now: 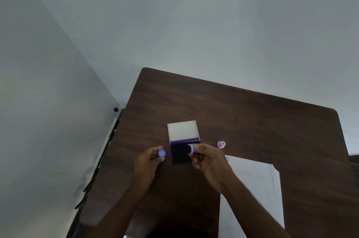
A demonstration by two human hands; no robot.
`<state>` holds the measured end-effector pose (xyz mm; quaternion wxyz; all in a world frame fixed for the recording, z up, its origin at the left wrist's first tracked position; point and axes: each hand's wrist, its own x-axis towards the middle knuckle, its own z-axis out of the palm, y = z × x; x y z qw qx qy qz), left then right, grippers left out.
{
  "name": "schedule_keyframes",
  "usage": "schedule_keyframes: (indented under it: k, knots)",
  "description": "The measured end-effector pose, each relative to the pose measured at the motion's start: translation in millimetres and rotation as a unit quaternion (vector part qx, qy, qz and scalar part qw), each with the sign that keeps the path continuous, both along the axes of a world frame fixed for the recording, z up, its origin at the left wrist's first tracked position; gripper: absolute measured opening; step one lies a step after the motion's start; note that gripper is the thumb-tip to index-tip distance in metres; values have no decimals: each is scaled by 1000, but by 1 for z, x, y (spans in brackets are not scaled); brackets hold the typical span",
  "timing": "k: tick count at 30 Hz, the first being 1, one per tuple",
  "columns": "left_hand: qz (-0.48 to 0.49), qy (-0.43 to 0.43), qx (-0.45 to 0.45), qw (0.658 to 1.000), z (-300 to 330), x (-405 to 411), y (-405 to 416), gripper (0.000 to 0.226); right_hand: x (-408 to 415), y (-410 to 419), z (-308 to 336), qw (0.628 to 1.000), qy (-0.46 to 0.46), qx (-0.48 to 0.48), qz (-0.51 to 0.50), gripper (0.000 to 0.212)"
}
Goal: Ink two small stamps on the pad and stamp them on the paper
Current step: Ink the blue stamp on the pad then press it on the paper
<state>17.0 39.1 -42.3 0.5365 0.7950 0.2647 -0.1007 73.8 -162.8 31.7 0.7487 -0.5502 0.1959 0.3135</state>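
Ink pad [181, 153]: we see a flat square case lying open on the dark wood-grain surface [252, 121]; its dark purple inked bed faces up, and its white lid [183, 130] stands hinged open on the far side.
Blue stamp [190, 148]: a short round plastic piece, held just above the pad's right far corner; its long axis lies roughly sideways, dark round face pointing left.
Right hand [208, 160]: our fingers are curled and clamped on the blue stamp.
Blue cap [161, 153]: a small smooth rounded piece, left of the pad.
Left hand [147, 162]: thumb and fingers pinch the blue cap.
Pink stamp [221, 144]: stands upright on the surface, right of the pad, untouched.
Paper [256, 189]: a white sheet, flat, at our near right; a faint small mark shows by its far left corner.
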Motion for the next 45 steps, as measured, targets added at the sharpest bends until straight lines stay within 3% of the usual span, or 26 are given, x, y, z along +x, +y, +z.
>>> schedule_keyframes:
  k: [5,7,14,19,24,29,35,45]
  knots:
    - [-42,-62,131,989,-10,0,4,31,-1,-2,1,1000,-13,12,-2,24]
    - [-48,-51,168,983,-13,0,6,33,-1,-2,1,1000,-16,13,-2,25]
    - [-46,-35,206,977,-20,1,8,38,-4,3,-2,1000,-6,31,4,21]
    - [-29,-40,161,986,-7,3,6,37,-5,7,2,997,12,75,11,20]
    - [-59,-179,56,980,48,5,-10,30,-8,5,8,981,72,179,20,27]
    - [-109,-267,40,957,90,6,-29,50,-11,8,13,952,118,282,13,44]
    - [-98,-280,48,954,99,6,-38,45,-14,7,14,923,148,355,-5,40]
    - [-88,-282,50,954,102,10,-42,40,-14,9,10,921,150,359,-16,40]
